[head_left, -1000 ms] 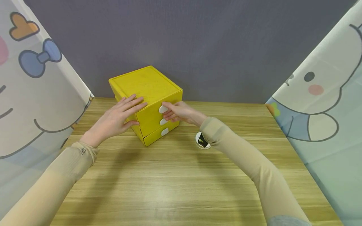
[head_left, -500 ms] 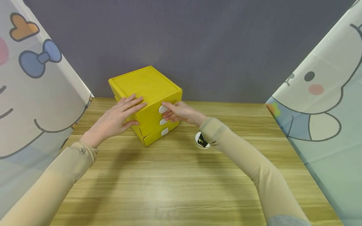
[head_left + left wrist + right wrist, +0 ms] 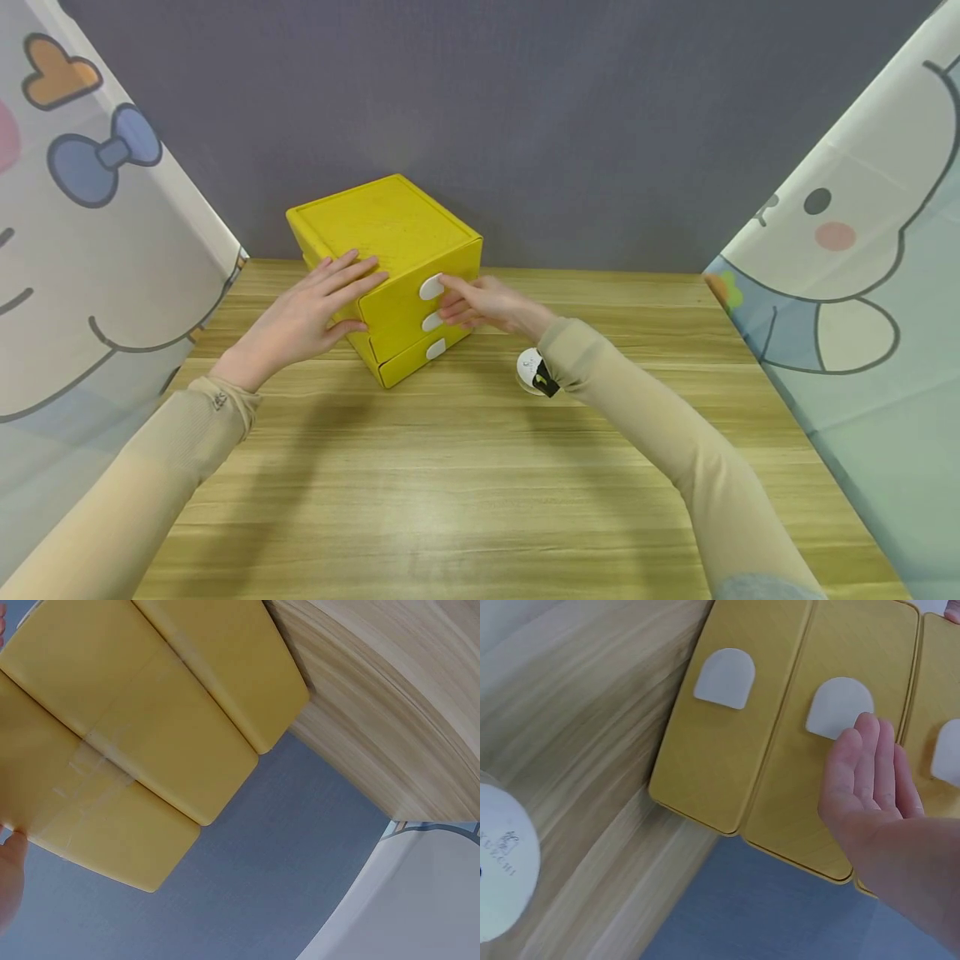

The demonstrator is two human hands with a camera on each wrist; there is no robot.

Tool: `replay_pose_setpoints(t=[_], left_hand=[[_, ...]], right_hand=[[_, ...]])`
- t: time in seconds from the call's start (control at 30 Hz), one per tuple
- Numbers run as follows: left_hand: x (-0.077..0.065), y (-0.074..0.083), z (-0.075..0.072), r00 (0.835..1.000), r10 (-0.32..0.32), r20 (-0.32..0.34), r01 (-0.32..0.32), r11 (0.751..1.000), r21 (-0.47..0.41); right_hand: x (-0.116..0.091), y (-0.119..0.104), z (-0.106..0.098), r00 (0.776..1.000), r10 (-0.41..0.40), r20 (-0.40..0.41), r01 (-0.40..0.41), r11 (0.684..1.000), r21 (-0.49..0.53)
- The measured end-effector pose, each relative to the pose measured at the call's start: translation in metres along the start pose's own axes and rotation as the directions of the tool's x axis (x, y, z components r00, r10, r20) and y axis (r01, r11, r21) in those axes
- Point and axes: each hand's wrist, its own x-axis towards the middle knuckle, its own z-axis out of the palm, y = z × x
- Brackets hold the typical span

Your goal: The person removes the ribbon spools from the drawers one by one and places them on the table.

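A yellow cabinet (image 3: 390,225) of three stacked drawers stands angled on the table, each drawer front bearing a white tab. Over its near top edge my left hand (image 3: 307,312) rests with fingers spread on the top and thumb at the side. My right hand (image 3: 491,302) is at the drawer fronts, fingers nearly straight, one fingertip at the right edge of the top tab (image 3: 431,287). In the right wrist view its fingers (image 3: 885,765) overlap the middle tab (image 3: 838,705), and the top tab (image 3: 946,754) is partly cut off by the frame. The left wrist view shows the cabinet's side (image 3: 142,727).
On the wooden table (image 3: 465,483), a round white disc-like object (image 3: 528,367) with printed lettering lies beneath the right wrist, partly covered. A grey wall (image 3: 570,133) stands behind the cabinet. Cartoon-printed panels (image 3: 840,292) flank both sides.
My right hand has let go of the top tab and shifted slightly right, uncovering more of the tab. The left hand stays on the cabinet, and the drawers look unmoved.
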Motion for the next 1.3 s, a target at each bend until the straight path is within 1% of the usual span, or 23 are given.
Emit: replay_pose_setpoints(t=[0.2, 0.37, 0.6, 0.77, 0.87, 1.07, 1.3], left_hand=[[0.000, 0.002, 0.000, 1.000, -0.006, 0.005, 0.006, 1.000, 0.002], [0.000, 0.002, 0.000, 1.000, -0.013, 0.011, 0.012, 1.000, 0.004], [-0.001, 0.002, 0.000, 1.000, -0.018, 0.011, 0.018, 1.000, 0.007], [-0.002, 0.002, 0.000, 1.000, -0.014, -0.002, 0.014, 1.000, -0.005], [-0.002, 0.003, 0.000, 1.000, -0.010, -0.008, 0.010, 1.000, -0.006], [-0.002, 0.002, 0.000, 1.000, 0.005, -0.019, -0.005, 1.000, 0.002], [-0.002, 0.003, 0.000, 1.000, 0.001, -0.004, -0.001, 1.000, 0.008]], right_hand=[[-0.001, 0.009, -0.001, 1.000, 0.027, -0.008, -0.027, 1.000, 0.010], [-0.001, 0.015, 0.000, 0.999, 0.034, -0.016, -0.034, 0.999, -0.011], [0.004, 0.022, 0.002, 0.999, 0.051, -0.006, -0.051, 0.999, -0.018], [0.007, 0.027, 0.004, 0.997, 0.069, 0.015, -0.070, 0.997, 0.015], [0.009, 0.030, 0.005, 0.996, 0.083, 0.013, -0.083, 0.996, 0.031], [0.011, 0.034, 0.007, 0.995, 0.104, 0.004, -0.104, 0.994, 0.019], [0.013, 0.036, 0.010, 0.992, 0.124, 0.010, -0.124, 0.992, 0.014]])
